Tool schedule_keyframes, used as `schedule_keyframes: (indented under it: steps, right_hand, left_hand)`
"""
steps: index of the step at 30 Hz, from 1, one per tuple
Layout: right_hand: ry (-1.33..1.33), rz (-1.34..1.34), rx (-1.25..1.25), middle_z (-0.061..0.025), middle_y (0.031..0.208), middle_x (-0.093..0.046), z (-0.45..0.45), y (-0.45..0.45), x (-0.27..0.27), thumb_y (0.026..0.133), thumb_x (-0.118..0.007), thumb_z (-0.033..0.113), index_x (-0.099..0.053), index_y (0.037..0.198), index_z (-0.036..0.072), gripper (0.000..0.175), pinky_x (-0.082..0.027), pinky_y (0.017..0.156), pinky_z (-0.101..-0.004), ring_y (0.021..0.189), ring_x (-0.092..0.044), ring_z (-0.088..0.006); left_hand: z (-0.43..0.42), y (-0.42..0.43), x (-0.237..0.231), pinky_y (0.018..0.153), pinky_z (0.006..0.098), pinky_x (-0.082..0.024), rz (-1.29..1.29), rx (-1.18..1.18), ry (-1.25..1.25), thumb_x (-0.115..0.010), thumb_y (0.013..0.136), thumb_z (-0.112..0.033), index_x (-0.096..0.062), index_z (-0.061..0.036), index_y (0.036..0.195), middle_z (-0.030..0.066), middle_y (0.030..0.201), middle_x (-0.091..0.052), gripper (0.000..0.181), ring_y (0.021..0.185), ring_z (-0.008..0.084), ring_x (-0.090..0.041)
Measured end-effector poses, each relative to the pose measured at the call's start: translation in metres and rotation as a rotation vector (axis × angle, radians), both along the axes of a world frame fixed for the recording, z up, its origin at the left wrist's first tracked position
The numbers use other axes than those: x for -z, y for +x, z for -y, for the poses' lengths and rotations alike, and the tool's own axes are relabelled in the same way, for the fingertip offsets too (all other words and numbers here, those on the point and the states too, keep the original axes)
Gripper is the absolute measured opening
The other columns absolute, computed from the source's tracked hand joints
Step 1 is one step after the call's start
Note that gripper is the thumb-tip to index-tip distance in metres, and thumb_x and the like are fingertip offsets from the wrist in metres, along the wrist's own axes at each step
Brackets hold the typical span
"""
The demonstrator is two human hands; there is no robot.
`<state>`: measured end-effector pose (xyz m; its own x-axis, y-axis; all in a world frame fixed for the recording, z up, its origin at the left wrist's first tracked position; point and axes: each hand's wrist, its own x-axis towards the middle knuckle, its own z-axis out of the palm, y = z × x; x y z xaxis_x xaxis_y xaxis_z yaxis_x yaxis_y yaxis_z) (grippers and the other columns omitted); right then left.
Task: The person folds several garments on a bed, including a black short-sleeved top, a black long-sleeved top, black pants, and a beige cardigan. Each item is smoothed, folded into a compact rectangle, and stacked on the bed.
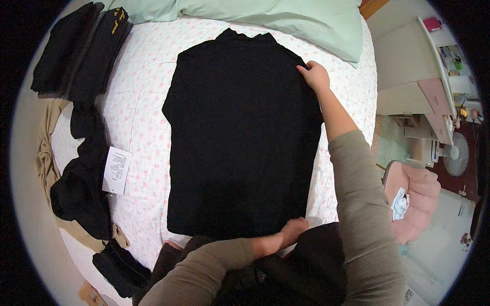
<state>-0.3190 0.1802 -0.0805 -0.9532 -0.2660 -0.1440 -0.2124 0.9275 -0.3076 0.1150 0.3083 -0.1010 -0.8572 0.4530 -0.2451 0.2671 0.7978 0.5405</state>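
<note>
A black high-collared top (241, 130) lies spread flat, its collar away from me and its hem near my lap. At its upper right edge, by the shoulder, my right hand (317, 75) pinches the cloth between thumb and fingers. My left hand (294, 230) reaches across my front to the lower right corner of the hem. Its fingers are curled at the cloth there, the fingertips partly hidden. Under the top is a white bedsheet (141, 114) with a small pink pattern.
Folded dark garments (86, 53) are stacked at the far left. Below them lie a crumpled black garment (82, 195) with a white tag (117, 170), beige cloth (46, 153) and a folded black piece (121, 269). Pale green pillows (275, 19) line the far edge. A pink chair (417, 199) stands right.
</note>
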Motion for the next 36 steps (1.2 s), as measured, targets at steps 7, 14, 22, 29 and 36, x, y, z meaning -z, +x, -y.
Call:
schedule_keyframes:
  steps: [7, 14, 22, 29, 36]
  right_hand:
    - [-0.053, -0.016, 0.004, -0.0180, 0.081, -0.066, 0.003, -0.022, -0.006, 0.077, -0.063, 0.044, -0.067, 0.086, 0.001, 0.045, -0.048, 0.070, -0.0380, 0.076, -0.064, -0.0299]
    - [-0.119, 0.002, -0.125, -0.0177, 0.068, -0.065, 0.046, -0.005, -0.038, 0.077, -0.061, 0.038, -0.067, 0.076, -0.002, 0.040, -0.052, 0.066, -0.0369, 0.062, -0.065, -0.0280]
    - [-0.321, 0.212, 0.005, -0.0135, 0.062, -0.064, 0.089, 0.018, -0.014, 0.082, -0.064, 0.033, -0.062, 0.076, -0.005, 0.039, -0.053, 0.050, -0.0287, 0.049, -0.064, -0.0195]
    - [-0.392, -0.250, -0.236, -0.0152, 0.092, -0.063, 0.072, 0.057, -0.004, 0.083, -0.058, 0.019, -0.062, 0.089, 0.001, 0.020, -0.049, 0.074, -0.0386, 0.086, -0.060, -0.0325]
    - [-0.283, -0.313, -0.637, -0.0116, 0.125, -0.051, 0.054, 0.081, 0.004, 0.085, -0.056, 0.014, -0.056, 0.118, 0.006, 0.034, -0.045, 0.091, -0.0372, 0.110, -0.052, -0.0317]
  left_hand:
    - [0.042, 0.018, -0.011, 0.072, 0.0361, -0.050, 0.243, -0.014, 0.565, -0.054, 0.080, -0.013, -0.057, -0.0078, 0.096, 0.0134, 0.082, -0.057, 0.017, 0.073, 0.0321, -0.057]
    - [0.146, 0.076, -0.045, 0.060, 0.0450, -0.045, 0.496, -0.370, 0.771, -0.060, 0.082, -0.020, -0.052, -0.0048, 0.075, 0.0151, 0.070, -0.054, 0.019, 0.070, 0.0337, -0.056]
    - [0.193, 0.089, -0.040, 0.055, 0.0426, -0.046, 0.674, -0.524, 0.605, -0.057, 0.085, -0.028, -0.055, -0.0015, 0.069, 0.0142, 0.062, -0.057, 0.031, 0.056, 0.0309, -0.057]
    - [0.200, 0.080, -0.039, 0.055, 0.0317, -0.051, 1.050, -0.568, 0.661, -0.053, 0.091, -0.030, -0.057, -0.0018, 0.070, 0.0085, 0.068, -0.066, 0.036, 0.058, 0.0154, -0.063]
    - [0.202, 0.079, -0.033, 0.056, 0.0331, -0.052, 1.110, -0.560, 0.659, -0.054, 0.091, -0.030, -0.059, -0.0019, 0.072, 0.0087, 0.070, -0.067, 0.034, 0.060, 0.0170, -0.065]
